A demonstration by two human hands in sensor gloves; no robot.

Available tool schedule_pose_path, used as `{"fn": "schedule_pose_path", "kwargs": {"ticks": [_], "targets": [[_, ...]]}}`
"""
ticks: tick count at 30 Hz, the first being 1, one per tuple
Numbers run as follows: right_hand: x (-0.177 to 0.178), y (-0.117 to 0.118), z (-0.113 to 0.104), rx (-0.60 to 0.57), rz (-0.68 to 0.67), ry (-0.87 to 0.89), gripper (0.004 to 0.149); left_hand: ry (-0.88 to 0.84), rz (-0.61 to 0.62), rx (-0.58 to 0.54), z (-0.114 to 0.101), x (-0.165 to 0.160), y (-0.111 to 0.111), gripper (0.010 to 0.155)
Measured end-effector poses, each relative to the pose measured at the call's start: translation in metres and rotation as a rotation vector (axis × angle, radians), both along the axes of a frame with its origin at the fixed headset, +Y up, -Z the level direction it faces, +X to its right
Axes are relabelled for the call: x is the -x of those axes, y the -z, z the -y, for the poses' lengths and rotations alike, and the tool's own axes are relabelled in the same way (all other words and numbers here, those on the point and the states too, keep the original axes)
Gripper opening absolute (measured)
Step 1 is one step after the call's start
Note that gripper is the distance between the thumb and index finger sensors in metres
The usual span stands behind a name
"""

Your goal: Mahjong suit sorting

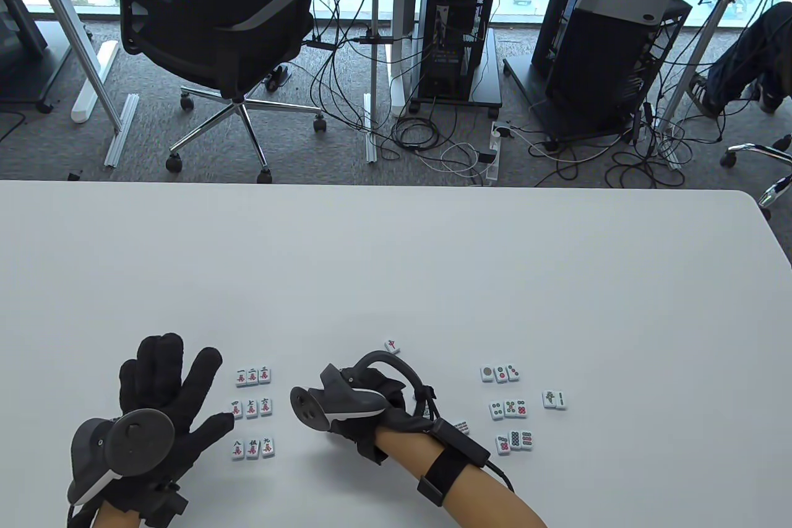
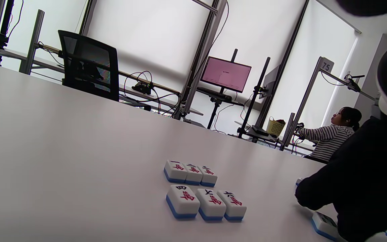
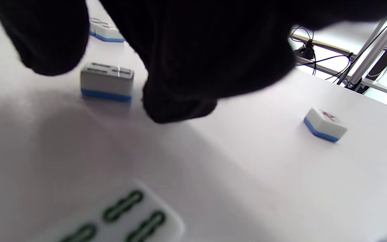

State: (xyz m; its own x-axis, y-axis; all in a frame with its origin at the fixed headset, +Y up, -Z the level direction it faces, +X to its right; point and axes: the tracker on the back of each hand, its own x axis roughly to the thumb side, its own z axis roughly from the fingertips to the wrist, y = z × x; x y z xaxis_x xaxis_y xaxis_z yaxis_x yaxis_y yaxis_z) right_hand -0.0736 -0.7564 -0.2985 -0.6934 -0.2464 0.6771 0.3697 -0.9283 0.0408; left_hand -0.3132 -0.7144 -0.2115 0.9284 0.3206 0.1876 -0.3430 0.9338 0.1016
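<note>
Table view. Left hand: nearest the camera, fingers spread and relaxed, flat on the table, grasping nothing. Just beside it, character tiles: nine, in three rows of three. Right hand: palm down at centre, its fingers hidden under the tracker. Red-character tile: alone, beyond the right hand. Circle tiles: three rows to the right, two bamboo tiles beside them.

Left wrist view. Two character rows on the table, faces up, blue backs down.

Right wrist view. Bamboo tile: nearest the lens, blurred. Another bamboo tile: just beside the dark fingers; whether they grasp anything, cannot tell.

Handling, judged: tiles small, rigid, smooth, light; likely slippery; best pinched across the short sides.
</note>
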Motion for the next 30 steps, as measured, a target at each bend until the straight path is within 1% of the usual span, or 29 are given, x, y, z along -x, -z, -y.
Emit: {"fn": "schedule_pose_path", "kwargs": {"ticks": [2, 4, 6, 11, 17, 20, 23, 25, 26, 28, 29, 30], "targets": [[0.004, -0.001, 0.005, 0.004, 0.004, -0.027, 0.068, 0.001, 0.002, 0.002, 0.000, 0.000, 0.000, 0.084], [0.007, -0.003, 0.006, -0.032, -0.005, -0.001, 0.063, 0.003, 0.003, 0.004, 0.000, 0.000, 0.000, 0.084], [0.009, -0.004, 0.006, -0.004, -0.007, 0.008, 0.060, 0.002, 0.002, 0.004, -0.001, 0.000, 0.000, 0.084], [0.010, -0.001, 0.006, 0.038, 0.003, 0.052, 0.060, 0.008, 0.003, 0.010, -0.001, -0.001, 0.000, 0.084], [-0.002, 0.003, 0.007, 0.033, -0.068, 0.139, 0.061, 0.011, 0.004, 0.013, -0.001, -0.002, 0.000, 0.084], [-0.010, 0.002, 0.003, -0.001, -0.087, 0.176, 0.060, 0.010, 0.005, 0.012, -0.001, -0.002, 0.000, 0.084], [-0.028, 0.000, -0.011, -0.033, -0.090, 0.256, 0.060, 0.010, 0.004, 0.011, -0.002, -0.002, 0.000, 0.084], [-0.047, 0.001, -0.025, -0.085, -0.084, 0.287, 0.060, 0.007, 0.002, 0.010, -0.002, -0.002, 0.000, 0.084], [-0.063, 0.003, -0.034, -0.115, -0.067, 0.303, 0.060, 0.004, 0.000, 0.008, -0.002, -0.002, 0.000, 0.084], [-0.093, 0.007, -0.048, -0.118, -0.047, 0.319, 0.060, 0.001, -0.001, 0.007, -0.003, -0.001, 0.000, 0.084], [-0.117, 0.009, -0.058, -0.155, 0.000, 0.332, 0.060, 0.001, -0.001, 0.007, -0.003, -0.001, 0.000, 0.084], [-0.132, 0.011, -0.063, -0.185, 0.023, 0.329, 0.060, 0.002, -0.001, 0.007, -0.003, -0.002, 0.000, 0.084]]}}
